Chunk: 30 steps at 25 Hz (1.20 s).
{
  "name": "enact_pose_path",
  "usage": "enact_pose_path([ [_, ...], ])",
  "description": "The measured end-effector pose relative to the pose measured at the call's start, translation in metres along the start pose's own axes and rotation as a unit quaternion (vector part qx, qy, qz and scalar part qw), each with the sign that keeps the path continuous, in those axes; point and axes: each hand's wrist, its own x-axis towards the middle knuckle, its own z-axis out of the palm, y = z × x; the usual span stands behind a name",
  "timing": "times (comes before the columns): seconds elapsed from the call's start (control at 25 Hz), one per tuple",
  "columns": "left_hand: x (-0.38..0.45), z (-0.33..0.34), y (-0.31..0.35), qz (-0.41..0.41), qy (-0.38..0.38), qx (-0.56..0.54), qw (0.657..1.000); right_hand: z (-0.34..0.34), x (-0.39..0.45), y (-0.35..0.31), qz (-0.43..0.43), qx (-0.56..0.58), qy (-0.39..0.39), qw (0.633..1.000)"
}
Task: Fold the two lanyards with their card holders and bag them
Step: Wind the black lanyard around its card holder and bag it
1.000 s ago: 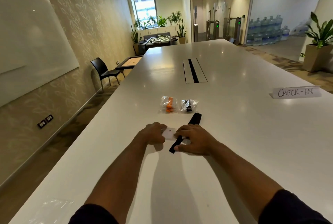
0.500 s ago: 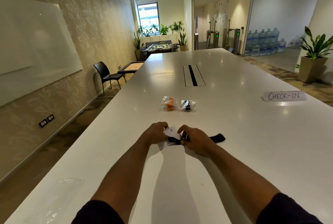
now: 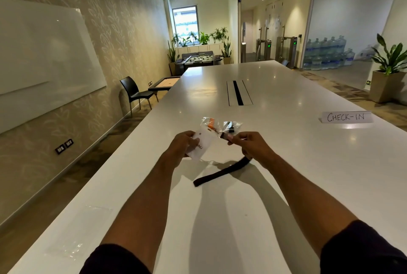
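Observation:
Above the white table [image 3: 286, 163], my left hand [image 3: 179, 148] grips a clear card holder with a white card [image 3: 201, 144]. My right hand [image 3: 250, 144] pinches the black lanyard [image 3: 222, 173] near its metal clip. The strap hangs from that hand and trails down onto the table toward me. Behind my hands lie two small clear bags, one with an orange lanyard [image 3: 210, 122] and one with a black lanyard [image 3: 230, 127]. An empty clear bag [image 3: 81, 229] lies flat at the table's near left edge.
A white "CHECK-IN" sign [image 3: 345, 117] stands on the table at the right. A cable slot [image 3: 239, 93] runs down the table's middle farther back. A black chair [image 3: 134, 93] stands on the floor by the left wall.
Both hands have lifted the card holder and lanyard off the table. The strap, which lay out to the right, now hangs from my right hand and trails toward me.

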Motion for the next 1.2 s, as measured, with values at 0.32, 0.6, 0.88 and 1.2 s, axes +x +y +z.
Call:
enact_pose_path([
  [0.32, -0.017, -0.026, -0.002, -0.019, 0.159, -0.286, 0.945, -0.042, -0.006, 0.001, 0.094, 0.011, 0.109, 0.99],
  [0.6, -0.035, -0.02, 0.005, -0.021, 0.004, -0.138, 0.99, -0.021, -0.014, 0.009, 0.172, -0.375, 0.026, 0.91],
  [0.88, -0.041, 0.011, 0.017, 0.03, -0.092, -0.066, 0.993, 0.034, -0.016, -0.008, -0.09, -0.113, -0.022, 0.989],
  [1.2, -0.044, 0.017, 0.023, 0.078, -0.063, -0.011, 0.995, 0.054, -0.024, -0.012, -0.096, 0.081, 0.03, 0.992],
])
